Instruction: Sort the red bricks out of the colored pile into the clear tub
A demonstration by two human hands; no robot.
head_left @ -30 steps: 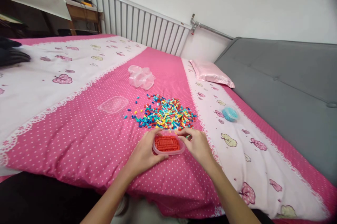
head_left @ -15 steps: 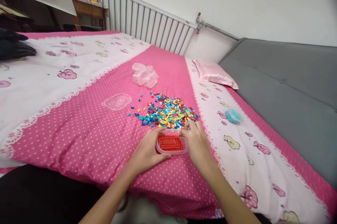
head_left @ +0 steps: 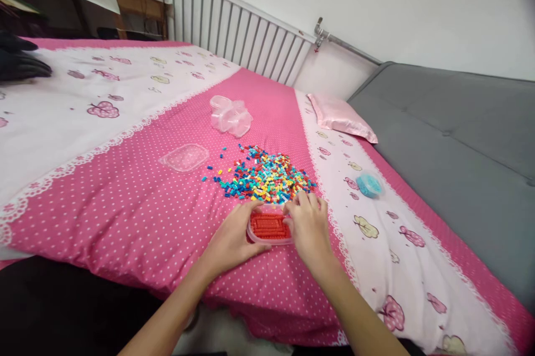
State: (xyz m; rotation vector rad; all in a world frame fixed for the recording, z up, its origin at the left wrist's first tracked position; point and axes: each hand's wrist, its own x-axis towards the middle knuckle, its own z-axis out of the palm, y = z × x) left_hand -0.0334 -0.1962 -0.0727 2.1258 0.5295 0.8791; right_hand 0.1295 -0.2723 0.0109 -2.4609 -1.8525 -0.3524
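Note:
A clear plastic container (head_left: 271, 242) sits on the polka-dot bedspread near the front of the bed. Inside it, red building bricks (head_left: 268, 226) are laid in neat rows. My left hand (head_left: 234, 236) clasps the container's left side, thumb along the near rim and fingers at the far one. Over the right end of the container is my right hand (head_left: 309, 225), its fingers curled and thumb drawn in. Whatever those fingers pinch is too small to make out. Just beyond lies a loose pile of small multicoloured bricks (head_left: 271, 178).
A clear lid (head_left: 186, 157) lies left of the pile, with several stacked clear containers (head_left: 231, 116) behind. At the right stands a container of blue pieces (head_left: 369, 184). A pink pillow (head_left: 341, 117) rests by the grey headboard (head_left: 443, 155); black gloves (head_left: 20, 61) lie far left.
My right hand has shifted slightly, its thumb now lower at the container's right end. My left hand keeps its hold. The view has tilted a little.

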